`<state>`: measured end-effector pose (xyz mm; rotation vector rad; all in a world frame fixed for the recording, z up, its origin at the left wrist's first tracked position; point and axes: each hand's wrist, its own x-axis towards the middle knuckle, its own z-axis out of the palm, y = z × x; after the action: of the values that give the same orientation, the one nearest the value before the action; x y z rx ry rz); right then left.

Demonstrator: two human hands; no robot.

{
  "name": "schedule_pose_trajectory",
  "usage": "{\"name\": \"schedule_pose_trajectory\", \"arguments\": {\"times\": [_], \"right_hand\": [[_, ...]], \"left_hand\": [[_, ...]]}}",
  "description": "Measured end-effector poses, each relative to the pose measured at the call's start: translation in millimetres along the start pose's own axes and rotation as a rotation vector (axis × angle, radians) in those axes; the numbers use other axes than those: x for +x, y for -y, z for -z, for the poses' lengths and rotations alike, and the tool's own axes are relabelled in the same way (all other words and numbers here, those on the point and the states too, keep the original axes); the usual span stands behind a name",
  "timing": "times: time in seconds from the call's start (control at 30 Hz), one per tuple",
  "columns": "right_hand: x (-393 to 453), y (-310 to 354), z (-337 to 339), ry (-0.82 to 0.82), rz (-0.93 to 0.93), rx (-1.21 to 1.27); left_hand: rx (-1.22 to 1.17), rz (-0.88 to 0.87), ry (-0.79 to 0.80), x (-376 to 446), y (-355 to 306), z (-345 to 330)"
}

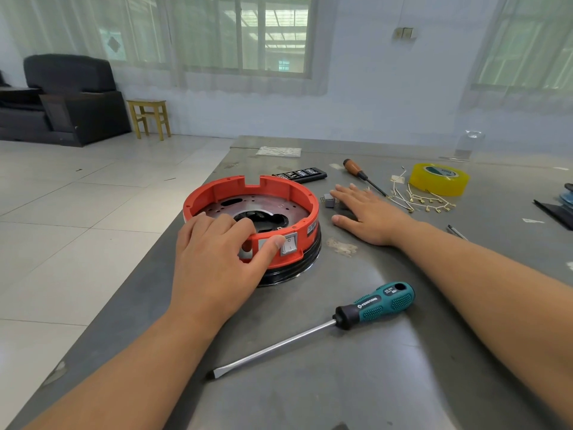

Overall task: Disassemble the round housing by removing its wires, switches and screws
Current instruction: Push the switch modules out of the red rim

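Observation:
The round housing (273, 189) is an orange ring on a black base, standing on the grey table (310, 383). A white rocker switch (290, 243) sits in its near wall. My left hand (217, 259) grips that near wall, fingers inside the ring and thumb pressed on the outside beside the switch. My right hand (369, 214) lies flat and spread on the table to the right of the housing, its fingertips touching a small grey loose switch (329, 201). A bundle of removed wires (418, 200) with brass terminals lies further right.
A teal-handled flat screwdriver (350, 316) lies in front of the housing. A wooden-handled screwdriver (361, 175), a black bit case (302, 174) and a yellow tape roll (438, 179) lie at the back. The table's left edge runs close to the housing.

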<state>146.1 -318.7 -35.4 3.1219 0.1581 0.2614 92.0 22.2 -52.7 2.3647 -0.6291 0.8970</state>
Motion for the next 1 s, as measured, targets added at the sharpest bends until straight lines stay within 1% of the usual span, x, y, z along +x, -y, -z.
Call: {"name": "schedule_pose_trajectory", "arguments": {"times": [0.07,0.17,0.3,0.37,0.43,0.5,0.6,0.67,0.73,0.9,1.0], "right_hand": [[-8.5,3.1,1.5,-0.093,-0.016,0.073],[-27.9,9.8,7.0,-0.183,-0.073,0.277],[-62.0,21.2,22.6,-0.312,-0.182,0.577],[-82.1,29.9,33.1,-0.397,-0.202,0.655],[-102.6,42.7,41.6,-0.453,-0.187,0.585],[-122.3,57.9,44.9,-0.441,-0.133,0.477],[-149.4,82.5,42.8,-0.405,0.015,0.269],[-165.0,96.8,41.7,-0.412,0.113,0.194],[-176.2,106.8,41.1,-0.364,0.16,0.153],[-183.4,120.7,37.6,-0.148,0.249,-0.009],[-180.4,124.7,39.0,-0.132,0.279,-0.027]], "left_hand": [[-0.003,-0.001,-0.001,-0.3,-0.5,0.0],[-0.002,-0.004,0.0,0.0,-1.9,0.6],[0.02,0.01,0.043,0.1,-1.0,2.8],[0.018,0.021,0.067,-0.4,-0.8,3.9],[0.0,0.019,0.085,-0.6,-1.6,6.0],[-0.023,0.007,0.094,-0.6,-2.3,8.2],[-0.05,-0.023,0.082,-2.3,-1.7,10.9],[-0.061,-0.034,0.076,-3.7,-0.4,13.0],[-0.067,-0.032,0.073,-5.0,0.3,15.1],[-0.094,-0.028,0.072,-8.5,2.3,22.7],[-0.092,-0.019,0.088,-8.9,2.0,26.5]]}}
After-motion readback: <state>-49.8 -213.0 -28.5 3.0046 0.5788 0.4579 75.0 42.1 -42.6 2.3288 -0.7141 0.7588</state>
